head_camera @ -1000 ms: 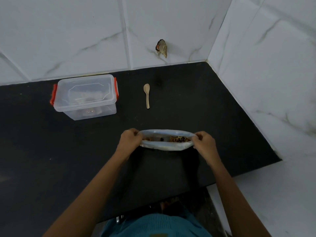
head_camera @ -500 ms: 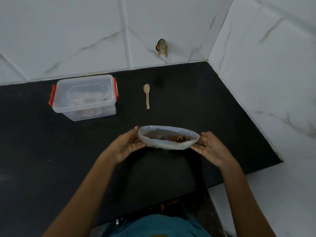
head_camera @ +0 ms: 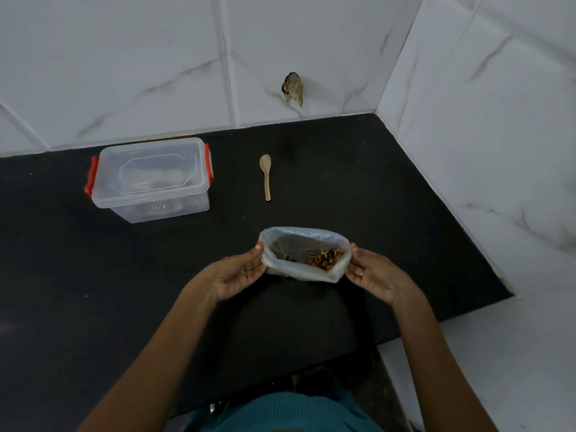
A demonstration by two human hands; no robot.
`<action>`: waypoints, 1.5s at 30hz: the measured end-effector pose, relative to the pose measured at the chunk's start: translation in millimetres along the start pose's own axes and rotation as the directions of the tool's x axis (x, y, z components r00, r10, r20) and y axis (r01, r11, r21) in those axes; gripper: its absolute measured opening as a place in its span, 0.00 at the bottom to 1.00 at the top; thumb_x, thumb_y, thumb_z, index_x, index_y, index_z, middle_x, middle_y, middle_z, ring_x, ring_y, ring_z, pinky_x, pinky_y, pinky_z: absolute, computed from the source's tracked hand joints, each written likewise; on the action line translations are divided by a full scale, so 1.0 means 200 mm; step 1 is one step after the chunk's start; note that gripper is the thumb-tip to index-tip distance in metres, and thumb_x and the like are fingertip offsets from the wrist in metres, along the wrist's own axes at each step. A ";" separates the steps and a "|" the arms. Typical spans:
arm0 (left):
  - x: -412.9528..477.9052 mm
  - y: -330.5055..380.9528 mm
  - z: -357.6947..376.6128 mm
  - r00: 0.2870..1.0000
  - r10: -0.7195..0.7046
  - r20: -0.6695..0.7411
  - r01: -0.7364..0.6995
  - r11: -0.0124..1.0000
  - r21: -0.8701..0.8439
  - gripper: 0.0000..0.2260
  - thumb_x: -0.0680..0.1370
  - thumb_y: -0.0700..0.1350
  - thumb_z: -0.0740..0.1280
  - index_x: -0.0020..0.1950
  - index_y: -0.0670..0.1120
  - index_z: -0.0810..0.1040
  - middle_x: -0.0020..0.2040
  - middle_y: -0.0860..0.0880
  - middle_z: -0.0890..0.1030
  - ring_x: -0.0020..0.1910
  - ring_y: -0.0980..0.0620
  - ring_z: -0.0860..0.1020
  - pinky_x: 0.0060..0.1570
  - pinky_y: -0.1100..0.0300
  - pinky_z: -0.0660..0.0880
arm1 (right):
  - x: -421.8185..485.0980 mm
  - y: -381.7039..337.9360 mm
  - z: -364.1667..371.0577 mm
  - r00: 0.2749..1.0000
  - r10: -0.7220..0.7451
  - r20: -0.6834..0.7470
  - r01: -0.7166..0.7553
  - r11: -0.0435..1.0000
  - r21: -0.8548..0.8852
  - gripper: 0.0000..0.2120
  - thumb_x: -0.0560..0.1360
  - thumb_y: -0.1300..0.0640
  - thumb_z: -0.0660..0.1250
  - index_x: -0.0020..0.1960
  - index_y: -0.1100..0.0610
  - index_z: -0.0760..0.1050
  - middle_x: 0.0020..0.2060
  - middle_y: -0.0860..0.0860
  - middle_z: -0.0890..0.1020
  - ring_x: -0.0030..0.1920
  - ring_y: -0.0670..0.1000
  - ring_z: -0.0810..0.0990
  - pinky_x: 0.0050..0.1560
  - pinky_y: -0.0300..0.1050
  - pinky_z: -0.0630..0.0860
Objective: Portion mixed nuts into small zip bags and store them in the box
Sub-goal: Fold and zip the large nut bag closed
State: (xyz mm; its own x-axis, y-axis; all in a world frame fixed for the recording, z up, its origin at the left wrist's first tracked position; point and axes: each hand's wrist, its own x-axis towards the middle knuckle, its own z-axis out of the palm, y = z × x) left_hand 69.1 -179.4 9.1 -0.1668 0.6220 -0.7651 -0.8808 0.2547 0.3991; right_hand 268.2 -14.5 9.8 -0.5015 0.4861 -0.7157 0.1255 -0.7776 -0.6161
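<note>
A small clear zip bag (head_camera: 291, 244) stands open on the black counter (head_camera: 358, 188), its mouth spread wide. Mixed nuts (head_camera: 325, 257) lie in its right corner. My left hand (head_camera: 240, 272) cups the bag's left side, thumb at the rim and fingers curled under it. My right hand (head_camera: 374, 275) holds the right side the same way, a ring on one finger. A clear plastic box (head_camera: 149, 179) with orange clips and its lid on sits at the back left, some contents dimly visible inside.
A small wooden spoon (head_camera: 266, 176) lies between the box and the bag, bowl toward the wall. White marble-look tiles close the back and right side; a brownish broken spot (head_camera: 294, 88) marks the back wall. The counter's front edge runs near my body.
My hands have let go of the pinched rim ends and turned palm-up to cup the bag's sides. The bag's mouth has widened from a narrow slit to a broad opening.
</note>
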 end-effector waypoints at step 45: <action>-0.02 0.06 0.13 0.770 0.638 0.011 -0.267 0.306 0.914 0.03 0.77 0.43 0.64 0.50 0.44 0.73 0.41 0.50 0.76 0.38 0.55 0.78 0.40 0.62 0.77 | -0.07 -0.08 0.09 0.833 -0.536 -0.141 0.215 0.546 -0.810 0.04 0.76 0.61 0.61 0.48 0.53 0.72 0.43 0.48 0.75 0.45 0.47 0.76 0.52 0.48 0.77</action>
State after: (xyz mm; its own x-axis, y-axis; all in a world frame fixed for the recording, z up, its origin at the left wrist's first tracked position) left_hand 70.0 -160.3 30.7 -0.6853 0.6497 -0.3289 0.1798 0.5887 0.7881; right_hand 258.5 -16.4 34.7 -0.3645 0.8773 -0.3123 0.6539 0.0023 -0.7566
